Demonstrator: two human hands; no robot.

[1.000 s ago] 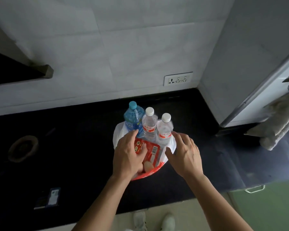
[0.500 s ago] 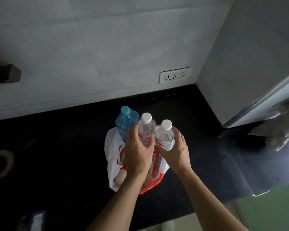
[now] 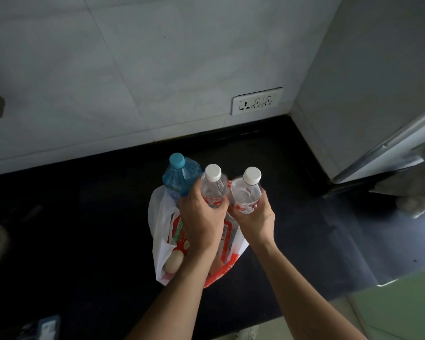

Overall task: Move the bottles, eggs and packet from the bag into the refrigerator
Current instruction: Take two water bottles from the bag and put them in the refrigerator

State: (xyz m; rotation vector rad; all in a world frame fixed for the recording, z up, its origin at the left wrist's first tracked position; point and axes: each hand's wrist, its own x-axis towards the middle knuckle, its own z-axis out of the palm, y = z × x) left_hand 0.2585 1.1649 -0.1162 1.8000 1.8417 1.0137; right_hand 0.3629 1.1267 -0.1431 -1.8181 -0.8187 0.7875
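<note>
Head view: left hand [image 3: 201, 217] clasped around middle clear plastic white-capped bottle [image 3: 212, 186], right hand [image 3: 254, 219] clasped around its twin [image 3: 246, 191], both poised over white-and-red plastic bag [image 3: 157, 217] on black counter [image 3: 84, 217]. Blue-capped blue bottle [image 3: 179, 175], red packet [image 3: 178, 233], pale egg [image 3: 173, 262] inside. Risk: unsupported blue bottle toppling onto eggs; grey refrigerator [image 3: 378, 94] apparently shut, both hands occupied.

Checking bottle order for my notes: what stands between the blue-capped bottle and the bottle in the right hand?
In the head view, a white-capped bottle held by the left hand stands between them.
</note>
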